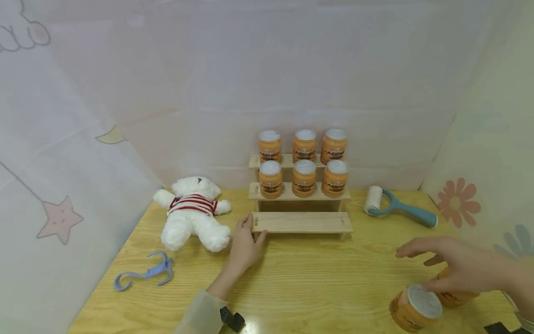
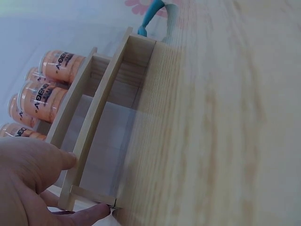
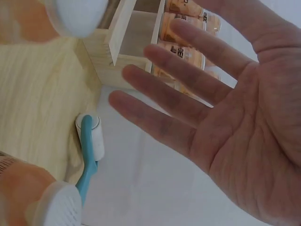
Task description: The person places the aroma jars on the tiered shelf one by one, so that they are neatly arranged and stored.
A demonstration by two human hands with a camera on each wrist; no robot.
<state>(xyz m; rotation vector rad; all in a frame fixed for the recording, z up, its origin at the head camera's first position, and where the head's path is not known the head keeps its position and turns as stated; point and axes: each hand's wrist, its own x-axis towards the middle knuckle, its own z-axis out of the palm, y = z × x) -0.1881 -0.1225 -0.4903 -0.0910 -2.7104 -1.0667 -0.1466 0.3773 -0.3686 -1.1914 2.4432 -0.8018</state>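
Head view: the left hand rests flat-fingered against the left end of the stepped wooden rack, while the right hand hovers spread and empty over two orange jars right of the rack. Left wrist view: fingertips brace the rack's corner; steadying there looks sound. Right wrist view: the palm is open, gripping nothing, so a centred grasp round one jar seems advisable.
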